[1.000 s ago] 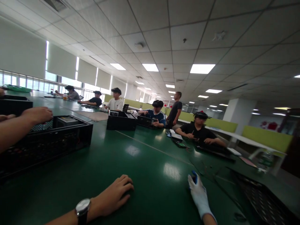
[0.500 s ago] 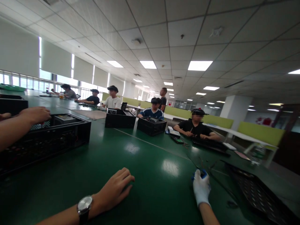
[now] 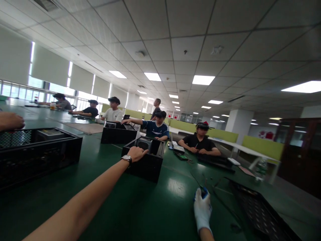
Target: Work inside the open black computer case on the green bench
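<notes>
Our left hand point(image 3: 136, 154) reaches far out, fingers closed over the near rim of the black case point(image 3: 145, 160), which sits open-topped mid-counter point(image 3: 105, 201). Our gloved right hand point(image 3: 202, 209) rests on a blue-tipped tool point(image 3: 204, 192); we cannot tell its grip. At full reach the case may tip or slide; loose cables point(image 3: 213, 187) nearby may snag.

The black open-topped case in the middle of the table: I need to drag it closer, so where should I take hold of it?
Probably the near top rim of the black case, from above on your side. Its top is open, so fingers can hook over the edge, as the left hand does now. The right hand rests on the green table.
</notes>
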Demonstrator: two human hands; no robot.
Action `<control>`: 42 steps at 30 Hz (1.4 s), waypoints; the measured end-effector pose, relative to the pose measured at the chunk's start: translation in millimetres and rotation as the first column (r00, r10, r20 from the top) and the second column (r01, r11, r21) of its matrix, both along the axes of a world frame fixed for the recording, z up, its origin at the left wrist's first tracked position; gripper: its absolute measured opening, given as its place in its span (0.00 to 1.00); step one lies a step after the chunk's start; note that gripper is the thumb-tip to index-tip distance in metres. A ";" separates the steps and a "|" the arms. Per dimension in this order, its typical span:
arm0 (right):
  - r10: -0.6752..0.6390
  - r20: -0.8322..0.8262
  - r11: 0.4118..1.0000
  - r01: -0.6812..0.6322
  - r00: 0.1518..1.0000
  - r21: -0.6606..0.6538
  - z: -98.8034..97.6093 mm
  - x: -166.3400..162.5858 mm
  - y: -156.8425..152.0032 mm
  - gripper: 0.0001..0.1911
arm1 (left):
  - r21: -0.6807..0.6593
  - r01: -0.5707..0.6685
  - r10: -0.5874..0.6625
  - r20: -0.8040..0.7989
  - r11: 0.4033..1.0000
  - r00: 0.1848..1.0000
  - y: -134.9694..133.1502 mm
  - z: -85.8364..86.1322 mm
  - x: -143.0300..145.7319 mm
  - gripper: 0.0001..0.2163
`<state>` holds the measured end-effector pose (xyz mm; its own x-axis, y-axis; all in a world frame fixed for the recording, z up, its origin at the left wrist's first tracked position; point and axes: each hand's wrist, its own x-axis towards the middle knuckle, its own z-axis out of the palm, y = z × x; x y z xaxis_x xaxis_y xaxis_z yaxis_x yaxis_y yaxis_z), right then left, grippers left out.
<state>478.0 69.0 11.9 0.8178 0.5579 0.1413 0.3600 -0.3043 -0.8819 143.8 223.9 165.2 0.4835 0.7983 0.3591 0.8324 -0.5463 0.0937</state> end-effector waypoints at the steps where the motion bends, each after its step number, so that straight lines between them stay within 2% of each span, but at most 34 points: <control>1: 0.006 -0.001 1.000 -0.006 1.000 0.002 1.4 -2.6 -2.5 0.43 | -0.032 -0.005 0.005 -0.017 0.999 1.000 -12.1 1.1 -1.3 0.17; 3: 0.015 -0.011 1.000 -0.015 1.000 0.004 5.7 -9.0 -10.5 0.43 | -0.085 0.016 -0.020 -0.047 0.996 0.999 -49.5 5.0 -9.2 0.18; 5: 0.031 -0.021 0.999 -0.031 0.999 0.008 15.7 -18.2 -24.7 0.44 | -0.158 0.081 -0.094 -0.079 0.984 0.992 -99.2 10.8 -27.1 0.24; 7: 0.083 -0.034 0.993 -0.080 0.996 0.086 35.9 -32.8 -47.2 0.45 | -0.253 0.184 -0.213 -0.093 0.950 0.973 -150.7 16.1 -53.4 0.28; 8: 0.140 -0.037 0.977 -0.132 0.990 0.167 50.4 -43.2 -61.7 0.45 | -0.274 0.237 -0.270 -0.092 0.932 0.958 -173.3 17.3 -67.7 0.27; 10: 0.303 -0.007 0.897 -0.283 0.953 0.339 86.8 -71.0 -95.3 0.46 | -0.242 0.346 -0.384 -0.131 0.906 0.914 -206.1 14.6 -93.5 0.19; 11: 0.413 0.048 0.839 -0.400 0.910 0.368 107.1 -88.5 -112.6 0.44 | -0.215 0.391 -0.431 -0.192 0.895 0.881 -215.3 10.1 -103.5 0.20; 12: 0.529 0.139 0.772 -0.543 0.837 0.332 127.5 -108.1 -129.0 0.40 | -0.199 0.421 -0.462 -0.275 0.885 0.843 -220.1 3.6 -111.0 0.26; 13: 0.651 0.252 0.679 -0.697 0.716 0.230 146.7 -129.3 -143.4 0.34 | -0.206 0.441 -0.487 -0.362 0.874 0.795 -221.4 -4.3 -115.9 0.33; 14: 0.751 0.357 0.568 -0.819 0.556 0.080 163.8 -151.3 -155.0 0.28 | -0.227 0.454 -0.507 -0.434 0.862 0.745 -220.3 -12.9 -118.6 0.38; 15: 0.820 0.435 0.453 -0.886 0.371 -0.098 177.9 -173.0 -163.6 0.24 | -0.234 0.459 -0.512 -0.482 0.857 0.711 -218.0 -21.1 -119.5 0.40; 16: 0.861 0.470 0.353 -0.893 0.193 -0.280 188.7 -193.6 -169.0 0.24 | -0.224 0.467 -0.512 -0.506 0.855 0.695 -215.2 -28.0 -118.9 0.40; 17: 0.882 0.469 0.287 -0.846 0.050 -0.449 196.2 -212.0 -171.4 0.25 | -0.202 0.484 -0.513 -0.513 0.851 0.688 -212.8 -32.6 -117.4 0.38; 18: 0.896 0.440 0.249 -0.761 -0.053 -0.599 200.9 -227.4 -171.1 0.27 | -0.178 0.506 -0.518 -0.514 0.844 0.684 -210.9 -34.8 -115.6 0.35; 19: 0.913 0.389 0.223 -0.647 -0.125 -0.730 203.3 -239.3 -168.5 0.28 | -0.163 0.522 -0.523 -0.517 0.837 0.678 -209.7 -34.6 -113.7 0.32; 21: 0.933 0.305 0.202 -0.421 -0.193 -0.884 203.9 -251.9 -158.5 0.26 | -0.173 0.535 -0.535 -0.534 0.827 0.654 -209.6 -29.4 -110.6 0.29; 22: 0.937 0.282 0.196 -0.354 -0.208 -0.914 203.1 -253.3 -152.4 0.26 | -0.189 0.541 -0.546 -0.543 0.820 0.638 -210.5 -25.7 -109.7 0.29; 24: 0.937 0.281 0.203 -0.334 -0.207 -0.920 200.7 -249.3 -141.1 0.27 | -0.229 0.549 -0.570 -0.559 0.804 0.602 -212.9 -19.4 -108.7 0.32; 29: 0.944 0.313 0.236 -0.447 -0.107 -0.863 193.6 -235.8 -132.5 0.30 | -0.421 0.433 -0.603 -0.601 0.797 0.526 -215.1 -17.6 -101.3 0.40; 32: 0.937 0.336 0.256 -0.468 -0.095 -0.846 189.4 -234.4 -135.2 0.29 | -0.435 0.407 -0.595 -0.624 0.803 0.506 -210.9 -17.8 -89.8 0.44; 34: 0.925 0.370 0.281 -0.504 -0.084 -0.817 188.2 -231.0 -137.8 0.30 | -0.424 0.429 -0.601 -0.626 0.797 0.497 -208.4 -11.3 -85.7 0.45; 36: 0.913 0.407 0.310 -0.594 -0.032 -0.742 189.3 -222.9 -142.3 0.31 | -0.371 0.506 -0.622 -0.557 0.779 0.550 -209.1 2.5 -91.4 0.44; 38: 0.901 0.432 0.333 -0.713 0.047 -0.617 193.4 -211.2 -149.4 0.29 | -0.290 0.557 -0.626 -0.429 0.778 0.652 -215.0 21.6 -109.5 0.44; 40: 0.884 0.447 0.365 -0.803 0.140 -0.472 200.6 -199.6 -157.2 0.23 | -0.261 0.501 -0.565 -0.394 0.825 0.725 -226.8 42.2 -136.7 0.45; 42: 0.860 0.454 0.417 -0.834 0.234 -0.360 209.6 -193.4 -161.5 0.19 | -0.268 0.390 -0.473 -0.492 0.881 0.731 -242.9 60.3 -163.6 0.37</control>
<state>284.6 -92.5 221.5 -0.3447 0.8943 0.2854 0.7782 0.4422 -0.4459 -19.8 -19.1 225.5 0.8657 0.4760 -0.1546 0.4477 -0.8746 -0.1860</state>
